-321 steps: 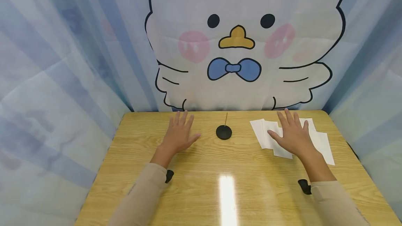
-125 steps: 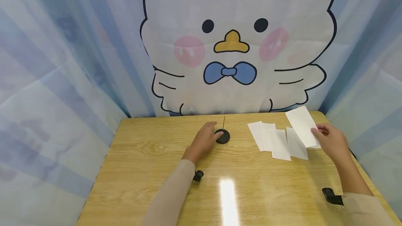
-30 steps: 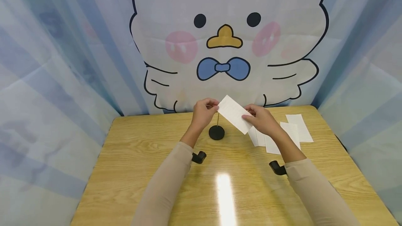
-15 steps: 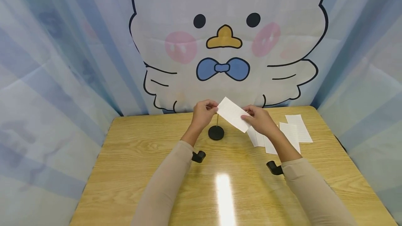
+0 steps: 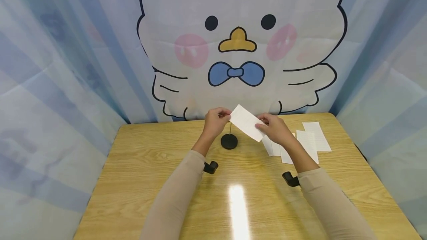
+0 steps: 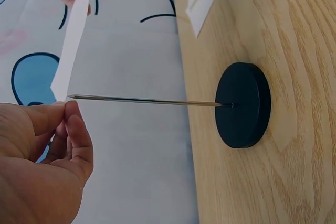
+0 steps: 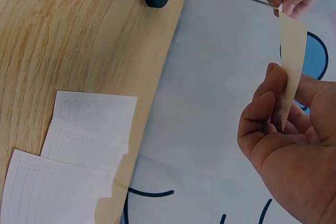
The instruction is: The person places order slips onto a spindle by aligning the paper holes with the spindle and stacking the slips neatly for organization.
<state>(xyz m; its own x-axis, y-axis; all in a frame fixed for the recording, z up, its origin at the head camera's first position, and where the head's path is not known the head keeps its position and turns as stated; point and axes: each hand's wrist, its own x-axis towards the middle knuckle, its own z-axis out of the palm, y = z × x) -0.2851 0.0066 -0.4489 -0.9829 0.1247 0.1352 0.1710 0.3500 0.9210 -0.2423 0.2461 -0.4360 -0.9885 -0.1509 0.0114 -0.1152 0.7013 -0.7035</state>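
A white paper slip [image 5: 246, 121] is found held aloft at the centre of the head frame, tilted, between both hands. Its left corner is pinched between the thumb and fingers [image 6: 81, 135] of the left hand [image 5: 214, 123]; its right part is clamped between the thumb and fingers of the right hand [image 5: 276, 129]. Below the slip's left corner, a thin metal spike [image 6: 147, 100] is seen upright on a black round base [image 5: 229, 142], which is set on the wooden tabletop [image 5: 150, 180]. The spike's tip is located just beside the pinched corner; whether contact is made cannot be told. Further slips [image 5: 307, 142] are laid flat and partly overlapping at right of centre, some partly hidden by the right arm; faint printed lines are noted on them. The upper frame is filled by a curtain [image 5: 186, 10] on which a cartoon figure with a blue bow tie [image 5: 219, 74] is printed.
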